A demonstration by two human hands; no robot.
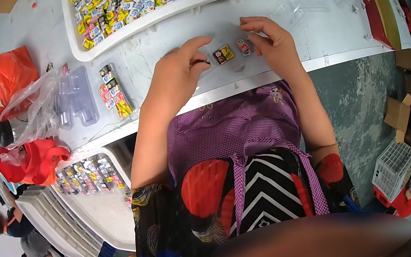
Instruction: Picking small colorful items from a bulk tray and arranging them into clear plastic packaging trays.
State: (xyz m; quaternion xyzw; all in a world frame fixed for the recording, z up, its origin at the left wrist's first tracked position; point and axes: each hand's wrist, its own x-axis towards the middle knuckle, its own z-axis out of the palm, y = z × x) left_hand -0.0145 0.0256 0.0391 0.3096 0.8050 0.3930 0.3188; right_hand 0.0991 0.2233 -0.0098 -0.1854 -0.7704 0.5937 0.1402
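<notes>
Between my hands, near the table's front edge, lie small brown-and-yellow box-shaped pieces (223,54) and a pink one (242,47), apparently in a clear plastic tray whose outline is faint. My left hand (176,79) is on their left, its thumb and finger pinched on a small dark piece (202,62), mostly hidden. On the other side my right hand (275,44) holds nothing visible, finger and thumb apart beside the pink piece. Further left sits a filled pack (112,92) of black, pink and yellow pieces.
A white tub (186,9) of many small colourful pieces stands behind my hands. Clear blister trays (83,96), a bottle (4,133) in plastic and red bags (8,73) lie left. A red-and-gold box (377,7) stands right. Stacked trays (64,221) and people (21,222) are lower left.
</notes>
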